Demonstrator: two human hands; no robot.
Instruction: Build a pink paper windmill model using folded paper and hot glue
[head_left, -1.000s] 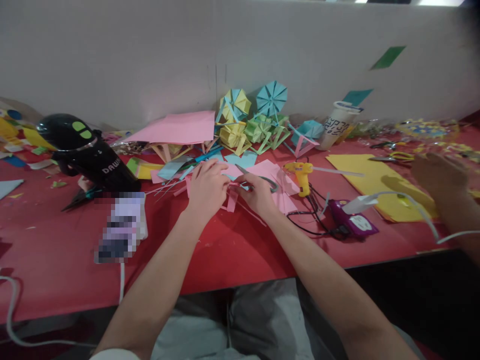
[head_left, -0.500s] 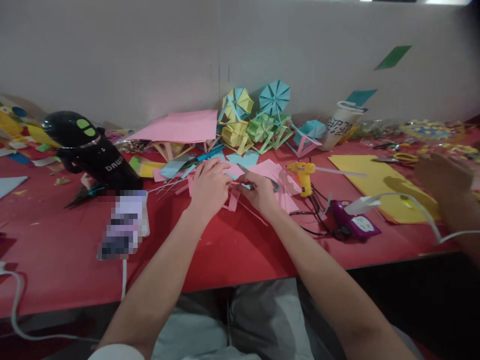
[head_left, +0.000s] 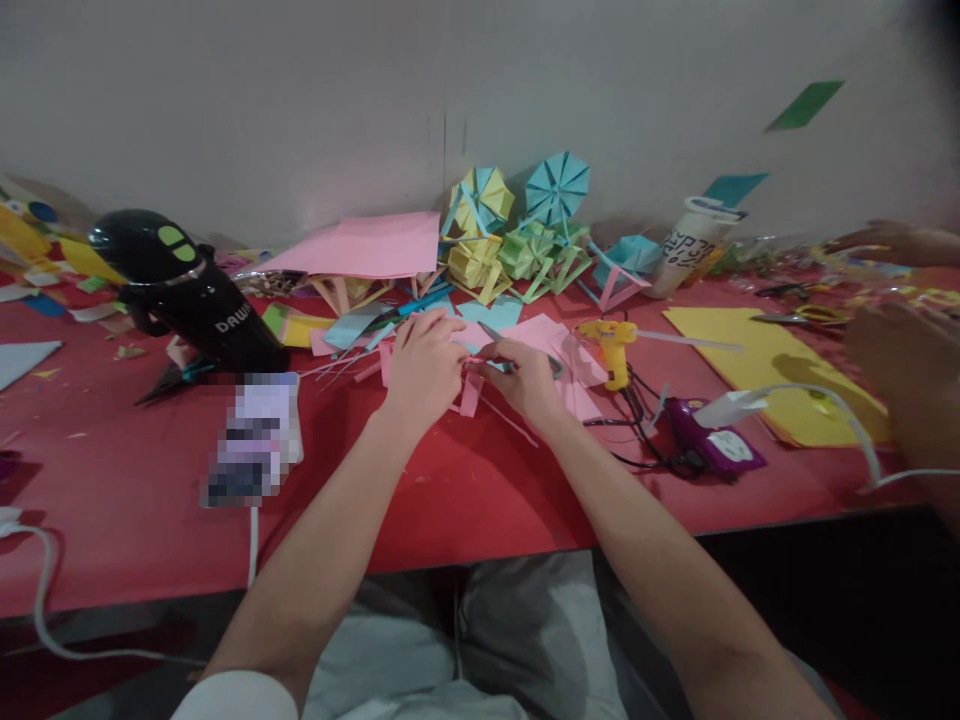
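Observation:
My left hand [head_left: 426, 368] is closed, its fingers bent over a folded pink paper piece [head_left: 469, 394] above the front middle of the table. Facing it, my right hand [head_left: 526, 382] pinches the same piece, and the two sets of fingertips nearly meet. Much of the paper is hidden by my fingers. Scissors [head_left: 556, 367] show at my right hand, a grey blade past the knuckles and a teal handle on the far side; whether the hand grips them or they lie behind it, I cannot tell. Pink sheets [head_left: 581, 385] and thin strips lie around both hands.
Behind my hands stand folded paper umbrella shapes [head_left: 556, 190] and a large pink sheet [head_left: 375, 245]. A yellow glue gun [head_left: 616, 355], its cord and a purple power strip [head_left: 716, 440] are at right. Left are a black bottle [head_left: 202, 310] and phone [head_left: 255, 440]. Another person's arm [head_left: 904, 385] reaches in at right.
My hands keep almost the same pose on the pink paper. The whole view has shifted slightly. At far right, the other person's second hand now shows near the back of the table.

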